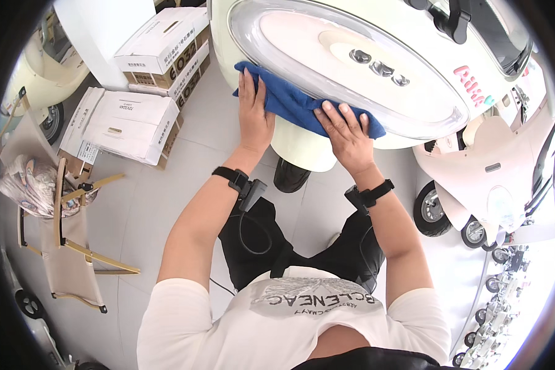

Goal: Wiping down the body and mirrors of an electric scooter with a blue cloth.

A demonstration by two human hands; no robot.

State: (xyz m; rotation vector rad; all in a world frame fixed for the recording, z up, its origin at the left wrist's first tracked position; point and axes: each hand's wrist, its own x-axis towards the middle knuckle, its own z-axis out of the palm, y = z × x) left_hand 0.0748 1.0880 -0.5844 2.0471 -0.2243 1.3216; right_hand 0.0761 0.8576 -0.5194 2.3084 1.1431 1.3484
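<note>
A blue cloth (291, 99) lies spread along the lower rim of the oval front light panel (305, 46) of a cream-coloured scooter-like vehicle (305, 148). My left hand (253, 108) presses flat on the cloth's left end, fingers extended. On its right part rests my right hand (349, 134), with the fingers slightly spread and bent over the cloth. Both wrists carry black straps with small devices. Below the front panel shows the vehicle's black front tyre (291, 175). The undersides of both palms are hidden.
Stacked cardboard boxes (129, 125) stand on the tiled floor at the left, beside a folding chair (69, 259) with a plastic-wrapped bundle (27, 185). A pale pink vehicle (485, 171) stands close at the right. Further vehicles line the far right edge.
</note>
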